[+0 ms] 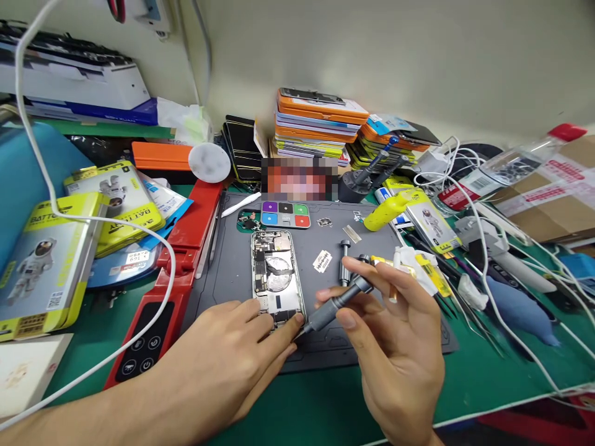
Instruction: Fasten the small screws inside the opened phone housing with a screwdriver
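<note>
An opened phone point(279, 275) lies on the grey work mat, its circuit board, round coil and silver inner parts exposed. My left hand point(237, 353) steadies the lower end of this phone, fingers bent over the edge and index fingertip on the bottom right corner. A grey screwdriver point(328, 313) is held at a slant between the fingers of my right hand point(395, 347). Its tip meets the phone's bottom edge near my left fingertips, though the exact contact is hidden. Behind my right fingers stands another small screwdriver point(345, 260).
A razor blade point(322, 261), small metal parts and a colored screw tray point(285, 214) lie on the mat point(223, 266). The red lamp arm point(186, 241) stands left beside yellow battery boxes point(51, 260). Right are a yellow bottle point(385, 210), tweezers and a white cable point(486, 266).
</note>
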The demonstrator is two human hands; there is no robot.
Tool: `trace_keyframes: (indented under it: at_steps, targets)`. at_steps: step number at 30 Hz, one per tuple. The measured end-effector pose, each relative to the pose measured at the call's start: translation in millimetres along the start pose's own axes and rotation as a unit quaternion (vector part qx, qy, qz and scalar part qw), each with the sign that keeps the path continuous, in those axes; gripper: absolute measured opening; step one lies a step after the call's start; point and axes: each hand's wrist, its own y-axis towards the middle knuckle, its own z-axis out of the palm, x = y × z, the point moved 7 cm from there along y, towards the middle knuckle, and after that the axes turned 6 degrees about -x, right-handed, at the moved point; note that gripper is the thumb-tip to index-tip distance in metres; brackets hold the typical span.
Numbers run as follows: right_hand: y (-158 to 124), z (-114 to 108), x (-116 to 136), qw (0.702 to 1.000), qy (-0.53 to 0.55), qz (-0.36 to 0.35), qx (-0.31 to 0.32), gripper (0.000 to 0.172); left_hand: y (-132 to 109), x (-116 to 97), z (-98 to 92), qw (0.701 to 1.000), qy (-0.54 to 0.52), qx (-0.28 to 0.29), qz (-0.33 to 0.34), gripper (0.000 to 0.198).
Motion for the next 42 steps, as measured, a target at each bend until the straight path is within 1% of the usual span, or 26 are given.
trace_keyframes:
  at_steps: [5,11,20,27,32,38,42]
  targets:
    - [0.2,0.6,-1.1,1.000,0.012,0.004,0.003,0.053,0.4,0.1,-0.4,1.000,-0.001,-0.003,-0.001,0.030]
    - [1.4,0.5,0.6,1.000,0.009,-0.001,0.005,0.054,-1.7,0.5,2.1,1.000,0.008,0.010,0.000,0.031]
    - [-0.1,-0.4,-2.6,1.000,0.012,0.011,0.001,0.052,-1.9,1.6,2.3,1.000,-0.002,0.015,-0.008,0.031]
    - [0.4,-1.1,-2.3,1.000,0.020,0.013,0.000,0.051,0.6,1.4,-0.3,1.000,-0.001,0.003,-0.005,0.025]
    - [1.1,0.0,-3.4,0.999,0.032,0.018,0.001,0.051,0.0,1.2,-1.2,1.000,-0.003,-0.006,-0.007,0.029]
    - [1.0,0.1,-3.1,1.000,0.024,0.015,-0.001,0.051,-0.1,1.2,-0.2,1.000,-0.010,0.005,-0.010,0.028]
    - [0.4,-0.7,-3.0,1.000,0.023,0.017,0.001,0.051,0.4,1.5,-0.7,1.000,-0.006,-0.004,-0.008,0.028]
